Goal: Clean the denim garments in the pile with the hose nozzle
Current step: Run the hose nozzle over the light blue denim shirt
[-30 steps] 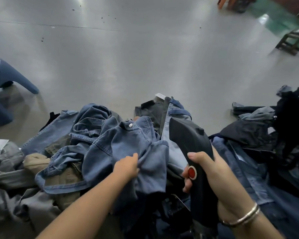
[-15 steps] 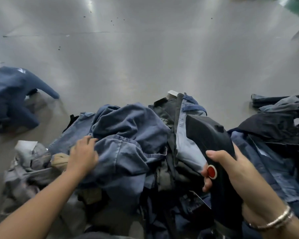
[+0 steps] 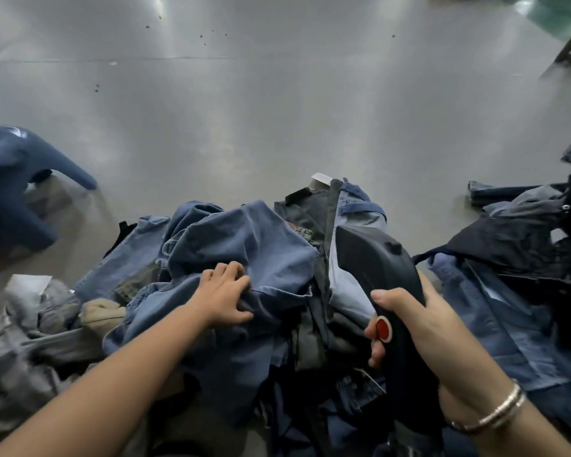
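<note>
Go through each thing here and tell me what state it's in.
Left hand: gripping the blue denim garment.
Right hand: wrapped round the black nozzle.
Blue denim garment: crumpled on top of the pile.
Black nozzle: held up, beside the pile.

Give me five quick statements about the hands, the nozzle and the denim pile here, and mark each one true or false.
1. The right hand grips the black hose nozzle. True.
2. The nozzle's red button lies under the left hand. False: it sits by the right hand's thumb and fingers.
3. The left hand grips a fold of the blue denim garment on top of the pile. True.
4. The left wrist wears metal bracelets. False: the bracelets are on the right wrist.
5. The nozzle lies on the grey floor away from the pile. False: it is held up over the clothes.
</note>
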A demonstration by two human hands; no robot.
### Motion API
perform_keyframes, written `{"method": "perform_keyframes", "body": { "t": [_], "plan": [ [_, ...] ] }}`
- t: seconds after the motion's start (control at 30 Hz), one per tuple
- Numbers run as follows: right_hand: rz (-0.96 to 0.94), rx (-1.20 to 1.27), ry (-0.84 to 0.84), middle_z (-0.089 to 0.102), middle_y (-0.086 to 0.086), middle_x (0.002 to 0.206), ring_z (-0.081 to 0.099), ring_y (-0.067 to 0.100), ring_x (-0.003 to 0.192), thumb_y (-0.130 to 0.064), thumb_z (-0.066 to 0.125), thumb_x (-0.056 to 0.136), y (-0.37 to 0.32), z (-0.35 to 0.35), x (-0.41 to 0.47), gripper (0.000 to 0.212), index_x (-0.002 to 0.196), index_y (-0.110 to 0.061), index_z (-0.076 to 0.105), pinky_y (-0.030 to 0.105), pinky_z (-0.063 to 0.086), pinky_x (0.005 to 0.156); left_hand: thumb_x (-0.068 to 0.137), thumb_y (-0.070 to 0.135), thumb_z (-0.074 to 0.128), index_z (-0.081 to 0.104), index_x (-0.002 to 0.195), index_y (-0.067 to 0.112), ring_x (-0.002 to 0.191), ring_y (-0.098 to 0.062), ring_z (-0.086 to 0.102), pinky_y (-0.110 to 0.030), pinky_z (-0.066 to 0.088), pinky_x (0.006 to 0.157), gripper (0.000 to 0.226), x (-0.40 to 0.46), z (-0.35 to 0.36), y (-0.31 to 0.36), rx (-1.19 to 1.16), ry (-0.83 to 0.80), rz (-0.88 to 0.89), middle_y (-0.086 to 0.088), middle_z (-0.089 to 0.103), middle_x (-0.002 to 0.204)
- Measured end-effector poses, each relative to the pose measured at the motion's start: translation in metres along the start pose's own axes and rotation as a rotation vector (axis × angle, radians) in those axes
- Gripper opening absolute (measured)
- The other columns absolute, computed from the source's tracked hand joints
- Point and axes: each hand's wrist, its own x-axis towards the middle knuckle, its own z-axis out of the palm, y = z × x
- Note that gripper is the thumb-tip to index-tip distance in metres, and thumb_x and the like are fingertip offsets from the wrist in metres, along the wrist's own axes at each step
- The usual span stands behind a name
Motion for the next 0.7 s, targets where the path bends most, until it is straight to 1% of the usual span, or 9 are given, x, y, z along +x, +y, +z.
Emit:
{"method": "perform_keyframes", "body": {
  "t": [0.07, 0.13, 0.17, 0.27, 0.33, 0.43, 0.53, 0.63, 0.7],
  "plan": [
    [-0.003, 0.006, -0.004, 0.055, 0.015, 0.053, 0.049, 0.025, 0.039, -0.013, 0.061, 0.085, 0.000, 0.000, -0.003, 0.011, 0.083, -0.024, 0.057, 0.031, 0.047, 0.040, 0.062, 0.071, 0.046, 0.046, 0.123, 0.024, 0.122, -0.022, 0.040, -0.038, 0.031, 0.100, 0.076, -0.006, -0.007, -0.016, -0.298, 0.044, -0.182, 0.002, 0.041, 0.128],
    [-0.010, 0.001, -0.020, 0.057, 0.015, 0.054, 0.051, 0.025, 0.039, -0.013, 0.061, 0.085, 0.002, 0.000, -0.006, 0.013, 0.085, -0.026, 0.059, 0.033, 0.048, 0.041, 0.076, 0.051, 0.062, 0.038, 0.132, 0.017, 0.125, -0.027, 0.045, -0.041, 0.035, 0.105, 0.070, -0.009, -0.007, -0.039, -0.581, 0.107, -0.379, -0.006, 0.043, 0.137],
    [-0.016, -0.009, -0.031, 0.057, 0.015, 0.054, 0.051, 0.026, 0.040, -0.012, 0.061, 0.086, 0.003, 0.001, -0.007, 0.018, 0.082, -0.030, 0.061, 0.033, 0.048, 0.042, 0.081, 0.042, 0.065, 0.035, 0.134, 0.013, 0.124, -0.028, 0.047, -0.041, 0.037, 0.104, 0.067, -0.010, -0.006, -0.049, -0.575, 0.060, -0.404, -0.008, 0.045, 0.138],
    [-0.020, -0.042, -0.049, 0.058, 0.014, 0.055, 0.052, 0.025, 0.040, -0.013, 0.060, 0.088, 0.005, 0.003, -0.006, 0.028, 0.075, -0.037, 0.063, 0.033, 0.048, 0.044, 0.081, 0.050, 0.066, 0.044, 0.125, 0.017, 0.117, -0.025, 0.055, -0.039, 0.041, 0.099, 0.059, -0.018, 0.003, -0.054, -0.423, -0.153, -0.398, -0.004, 0.058, 0.126],
    [-0.015, -0.041, -0.050, 0.058, 0.014, 0.055, 0.052, 0.025, 0.041, -0.018, 0.066, 0.085, 0.005, 0.005, -0.005, 0.021, 0.076, -0.037, 0.063, 0.032, 0.048, 0.044, 0.078, 0.052, 0.069, 0.056, 0.105, 0.021, 0.108, -0.023, 0.059, -0.038, 0.043, 0.095, 0.042, -0.020, 0.004, -0.047, -0.389, -0.140, -0.375, -0.002, 0.064, 0.111],
    [-0.020, -0.032, -0.042, 0.058, 0.014, 0.054, 0.052, 0.025, 0.040, -0.019, 0.067, 0.083, 0.003, 0.005, -0.004, 0.018, 0.076, -0.035, 0.062, 0.033, 0.048, 0.044, 0.078, 0.012, 0.074, 0.054, 0.076, 0.016, 0.082, -0.018, 0.054, -0.031, 0.043, 0.076, 0.020, -0.024, 0.000, -0.042, -0.707, 0.037, -0.262, -0.005, 0.058, 0.078],
    [-0.038, -0.049, -0.065, 0.058, 0.015, 0.055, 0.052, 0.025, 0.040, -0.017, 0.066, 0.084, 0.002, 0.006, -0.006, 0.021, 0.071, -0.034, 0.063, 0.032, 0.048, 0.042, 0.082, -0.016, 0.057, 0.051, 0.078, 0.003, 0.072, -0.010, 0.048, -0.025, 0.038, 0.067, 0.021, -0.038, -0.012, -0.028, -1.088, 0.189, -0.157, -0.005, 0.051, 0.072],
    [-0.046, -0.056, -0.102, 0.058, 0.015, 0.056, 0.051, 0.026, 0.040, -0.013, 0.064, 0.085, 0.001, 0.009, -0.009, 0.024, 0.072, -0.033, 0.063, 0.031, 0.047, 0.041, 0.088, -0.005, 0.059, 0.056, 0.087, 0.007, 0.075, -0.003, 0.055, -0.016, 0.045, 0.071, 0.012, -0.050, -0.025, -0.013, -1.310, 0.122, -0.090, 0.001, 0.061, 0.079],
    [-0.044, -0.062, -0.147, 0.057, 0.014, 0.055, 0.051, 0.027, 0.040, -0.019, 0.067, 0.076, 0.002, 0.014, -0.011, 0.015, 0.077, -0.034, 0.063, 0.031, 0.047, 0.042, 0.088, 0.002, 0.061, 0.063, 0.096, 0.005, 0.084, -0.008, 0.061, -0.020, 0.049, 0.080, 0.009, -0.054, -0.033, -0.005, -1.418, 0.121, -0.062, -0.002, 0.069, 0.089]
  ]
}}
